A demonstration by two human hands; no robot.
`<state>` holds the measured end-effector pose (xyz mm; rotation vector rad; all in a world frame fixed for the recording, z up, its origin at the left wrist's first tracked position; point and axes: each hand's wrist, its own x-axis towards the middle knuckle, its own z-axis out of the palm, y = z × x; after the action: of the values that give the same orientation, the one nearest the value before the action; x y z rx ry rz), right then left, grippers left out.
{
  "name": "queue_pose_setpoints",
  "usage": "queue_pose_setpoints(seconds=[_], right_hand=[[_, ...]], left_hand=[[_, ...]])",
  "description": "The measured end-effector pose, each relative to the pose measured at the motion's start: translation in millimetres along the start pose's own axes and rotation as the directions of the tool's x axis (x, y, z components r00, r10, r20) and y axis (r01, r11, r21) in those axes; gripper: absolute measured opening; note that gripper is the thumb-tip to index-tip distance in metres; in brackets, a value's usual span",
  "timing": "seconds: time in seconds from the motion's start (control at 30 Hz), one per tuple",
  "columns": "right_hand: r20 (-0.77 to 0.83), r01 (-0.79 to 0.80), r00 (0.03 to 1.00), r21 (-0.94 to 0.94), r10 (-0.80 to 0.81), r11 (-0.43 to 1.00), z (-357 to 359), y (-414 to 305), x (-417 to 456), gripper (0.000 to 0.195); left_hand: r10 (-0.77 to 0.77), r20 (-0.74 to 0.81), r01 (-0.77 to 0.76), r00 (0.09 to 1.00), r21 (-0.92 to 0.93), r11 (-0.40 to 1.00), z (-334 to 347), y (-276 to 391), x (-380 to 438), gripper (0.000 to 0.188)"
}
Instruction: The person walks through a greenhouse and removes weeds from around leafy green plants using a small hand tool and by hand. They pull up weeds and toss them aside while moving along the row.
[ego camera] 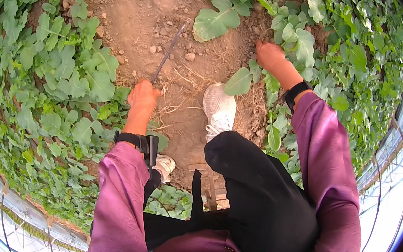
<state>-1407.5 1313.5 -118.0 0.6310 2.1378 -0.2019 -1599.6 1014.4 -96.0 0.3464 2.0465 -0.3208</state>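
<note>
My left hand is closed around the near end of a thin metal rod tool. The rod points forward over the bare soil path, and its far tip lies near a broad lobed leaf. At the right edge of the path, my right hand is down at the base of a leafy green plant. Its fingertips are partly hidden by soil and leaves, so whether they grip anything is unclear.
Dense leafy rows border the path on both sides. Dry straw and small clods lie on the soil. A white shoe stands between my hands, the other behind it. A wooden stool is partly visible below. Curved greenhouse framing runs along the right.
</note>
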Motion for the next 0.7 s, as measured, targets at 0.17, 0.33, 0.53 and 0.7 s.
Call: queue_pose_setpoints(seconds=[0.17,0.33,0.53,0.7], right_hand=[[-0.07,0.042,0.997,-0.028,-0.044,0.999,-10.9,-17.1,-4.0,0.025],[-0.588,0.372,0.785,0.195,-0.195,0.908,-18.2,-43.6,-9.3,0.034],[-0.57,0.503,0.73,0.074,-0.377,0.861,-32.7,-86.5,-16.7,0.049],[-0.505,0.571,0.697,-0.04,-0.509,0.82,-17.5,-87.9,-35.5,0.056]], left_hand=[[-0.029,0.027,0.029,0.999,0.001,1.0,-2.5,-0.3,1.0,0.058],[0.0,0.036,0.0,0.999,-0.004,1.0,-3.6,1.4,-0.8,0.059],[0.007,0.011,-0.007,1.0,-0.063,0.998,-2.4,-2.2,-1.4,0.056],[-0.001,0.025,0.004,1.0,-0.095,0.995,-2.3,-0.2,-1.0,0.053]])
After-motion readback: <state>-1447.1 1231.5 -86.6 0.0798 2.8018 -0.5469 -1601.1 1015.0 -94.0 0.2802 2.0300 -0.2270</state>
